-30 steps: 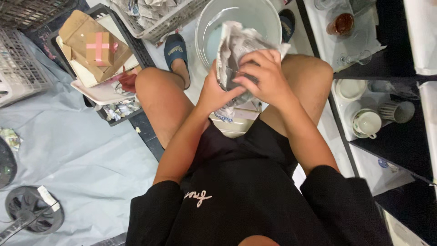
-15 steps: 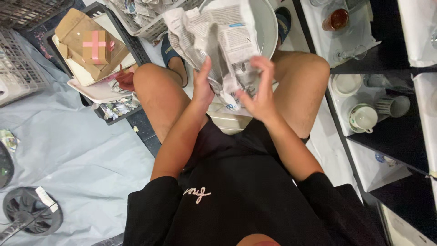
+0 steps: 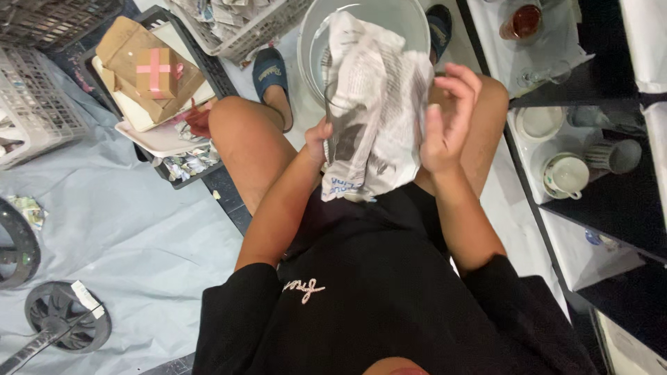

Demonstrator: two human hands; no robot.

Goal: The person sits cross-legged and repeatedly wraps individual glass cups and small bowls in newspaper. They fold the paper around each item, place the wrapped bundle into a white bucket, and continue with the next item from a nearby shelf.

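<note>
Newspaper bundle [image 3: 372, 111] upright over lap, directly in front of large white basin [image 3: 361, 17]. Paper covers object inside; contents not identifiable. Judged: wrap mostly on, lower edge loose, folds not tucked yet.

Left hand [image 3: 318, 142] grasps bundle at its left edge, mostly hidden behind paper. Right hand [image 3: 448, 118] flat against bundle's right side, fingers spread, pressing rather than clenched.

Counts: one bundle, one basin. Right of basin, black shelf [image 3: 611, 215] holds two cups, one plate. Left of basin, one white basket [image 3: 243, 28] of crumpled paper, one cardboard box [image 3: 146, 73] with pink tape cross.
</note>
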